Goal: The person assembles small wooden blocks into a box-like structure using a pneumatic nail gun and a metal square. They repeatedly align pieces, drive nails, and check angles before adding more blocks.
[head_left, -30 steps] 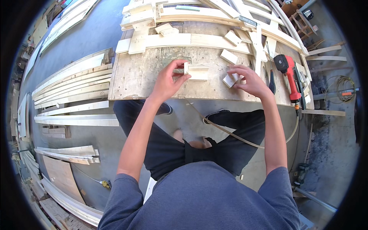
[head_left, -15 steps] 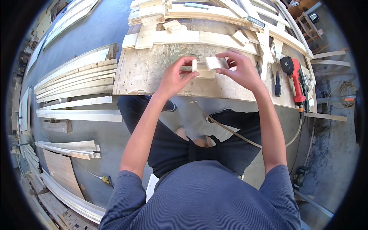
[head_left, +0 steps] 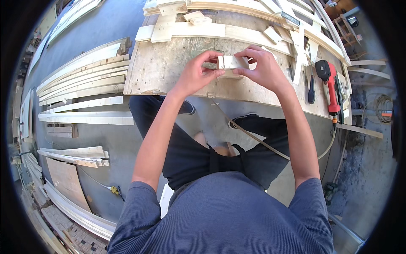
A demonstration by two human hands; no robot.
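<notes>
Near the front edge of the wooden workbench (head_left: 156, 74), both hands hold small pale wood pieces together. My right hand (head_left: 264, 70) pinches a short flat wood block (head_left: 235, 62), thumb in front and fingers behind. My left hand (head_left: 198, 73) has its thumb and fingers closed on a thin upright wood piece (head_left: 220, 63) at the block's left end. The two pieces meet or nearly meet; I cannot tell whether they are joined. Under them shows another pale block (head_left: 231, 75), partly covered by the pieces and my fingers.
To the right lie a screwdriver (head_left: 311, 91) with a dark handle and a red nail gun (head_left: 333, 93) with an air hose (head_left: 258, 144). Wooden boards (head_left: 190, 29) and offcuts cover the bench's far side. Long planks (head_left: 86, 118) are stacked on the left.
My right hand has brought its flat block left, against or close to the upright piece in my left hand. The view has shifted slightly.
</notes>
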